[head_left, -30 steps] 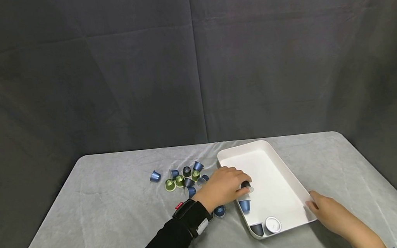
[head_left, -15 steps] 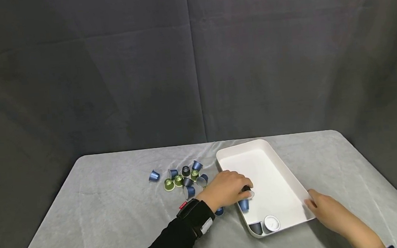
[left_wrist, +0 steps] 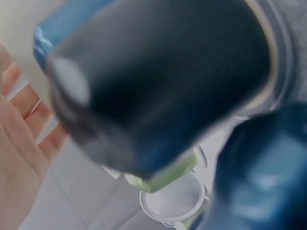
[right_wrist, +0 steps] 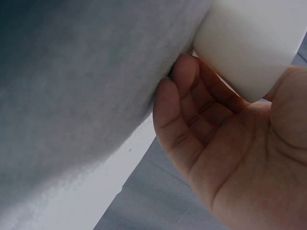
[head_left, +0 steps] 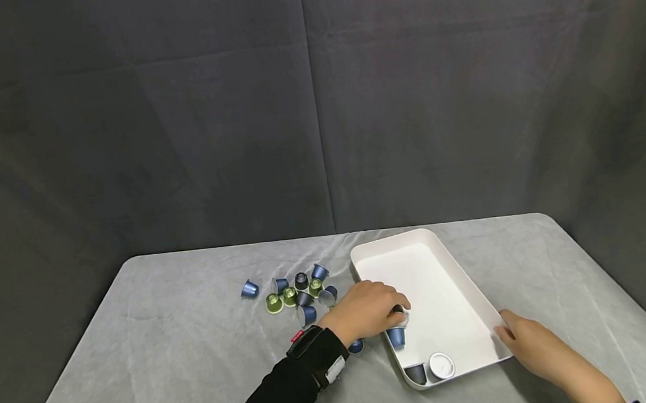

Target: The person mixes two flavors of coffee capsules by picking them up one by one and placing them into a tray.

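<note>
My left hand (head_left: 363,312) reaches over the left wall of a white tray (head_left: 452,318). Its thumb and fingers pinch a black coffee capsule (head_left: 398,309), partly hidden by the fingers, low over the tray. Just in front of it in the tray lies a blue capsule (head_left: 396,337). A dark grey capsule (head_left: 416,374) and one with its pale lid up (head_left: 441,365) sit in the near corner. My right hand (head_left: 533,343) grips the tray's near right corner. In the right wrist view, its curled fingers (right_wrist: 168,105) reach under the white tray corner (right_wrist: 249,48).
Left of the tray lies a loose group of capsules, among them green (head_left: 274,303), blue (head_left: 249,289) and black (head_left: 301,281) ones. A blue capsule (head_left: 356,346) lies beside my left wrist. Close to the left wrist camera, a dark capsule (left_wrist: 168,81) fills much of the view.
My left hand has lowered the black capsule slightly, close behind the blue one in the tray. My right hand keeps its hold on the corner. The head view has shifted a little.
</note>
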`<state>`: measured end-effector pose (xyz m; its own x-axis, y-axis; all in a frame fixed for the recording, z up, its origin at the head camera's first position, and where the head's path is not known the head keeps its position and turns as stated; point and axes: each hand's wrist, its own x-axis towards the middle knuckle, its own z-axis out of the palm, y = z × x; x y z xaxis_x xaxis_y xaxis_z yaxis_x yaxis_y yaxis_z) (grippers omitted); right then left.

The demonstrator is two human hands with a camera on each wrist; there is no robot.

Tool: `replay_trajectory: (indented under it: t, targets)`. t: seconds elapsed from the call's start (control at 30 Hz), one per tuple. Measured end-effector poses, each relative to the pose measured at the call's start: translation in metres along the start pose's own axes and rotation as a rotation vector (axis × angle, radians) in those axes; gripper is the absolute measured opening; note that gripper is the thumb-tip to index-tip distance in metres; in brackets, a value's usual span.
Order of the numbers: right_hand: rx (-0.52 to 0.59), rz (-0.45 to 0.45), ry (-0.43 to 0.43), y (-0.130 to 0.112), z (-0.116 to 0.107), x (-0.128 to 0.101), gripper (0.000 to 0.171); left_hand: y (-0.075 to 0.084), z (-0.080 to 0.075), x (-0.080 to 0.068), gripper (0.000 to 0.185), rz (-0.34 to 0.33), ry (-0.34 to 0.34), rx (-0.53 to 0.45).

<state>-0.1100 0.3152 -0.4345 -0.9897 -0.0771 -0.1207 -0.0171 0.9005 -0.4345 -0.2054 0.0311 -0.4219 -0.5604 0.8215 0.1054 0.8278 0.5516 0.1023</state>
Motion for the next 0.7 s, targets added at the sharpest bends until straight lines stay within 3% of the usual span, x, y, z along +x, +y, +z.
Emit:
replay_trajectory:
  t: [0.4, 0.7]
  targets:
    - [0.005, 0.002, 0.006, -0.001, 0.0, -0.001, 0.009, -0.001, -0.01, -0.001, 0.026, -0.075, -0.004, -0.055]
    - [0.009, 0.001, 0.014, 0.0, 0.001, -0.001, 0.01, -0.009, -0.016, -0.007, 0.029, -0.107, 0.065, -0.109]
